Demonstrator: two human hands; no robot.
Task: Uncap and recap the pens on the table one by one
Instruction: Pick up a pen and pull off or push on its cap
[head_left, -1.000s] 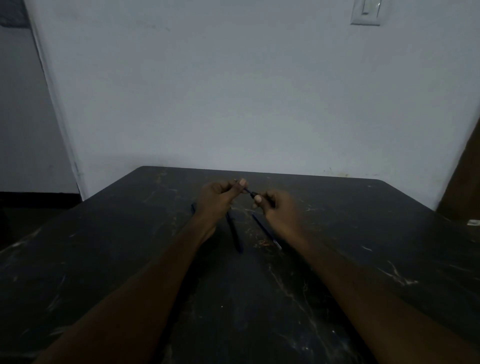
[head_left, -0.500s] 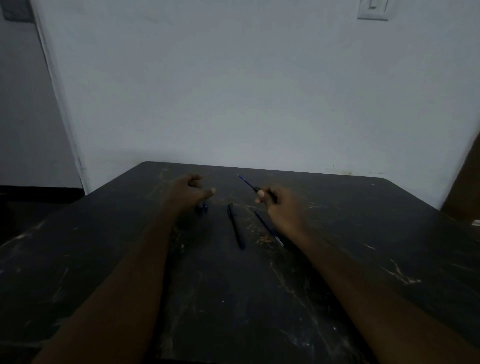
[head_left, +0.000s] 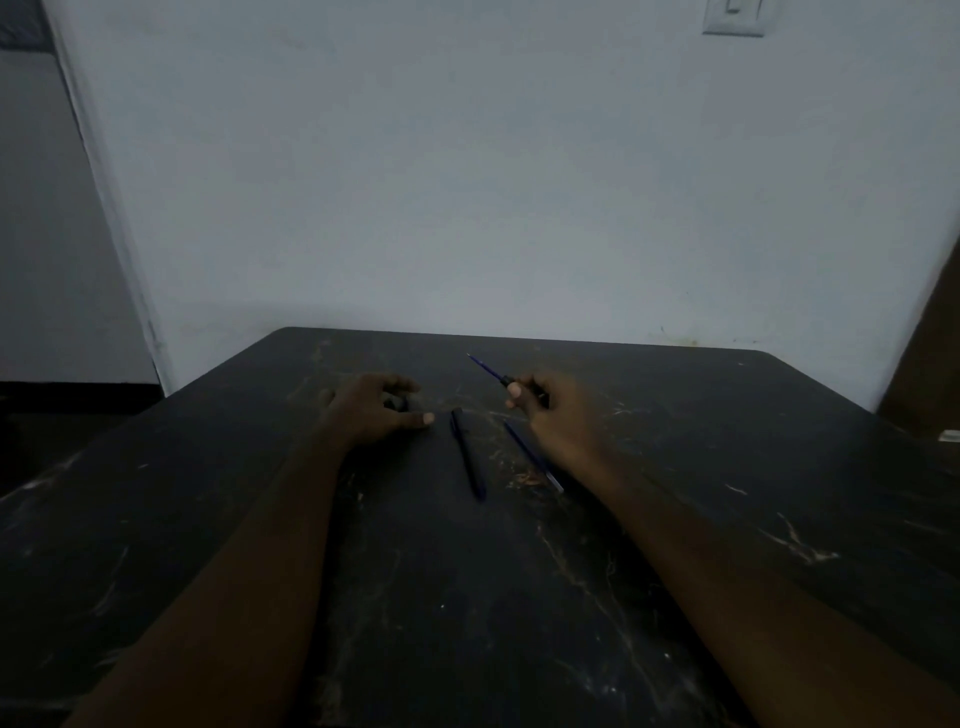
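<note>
With the cap off, the uncapped pen sits pinched in my right hand, its bare tip pointing up and away to the left, lifted clear of the dark table. My left hand rests low on the tabletop, fingers loosely curled over something small and dark that I take to be the cap, though the dim light keeps me from telling whether I am gripping it or merely covering it. Between my hands lies a second pen, capped as far as I can judge, and a third pen lies just beside my right wrist. So one pen is half done, awaiting recapping; the other two look untouched.
</note>
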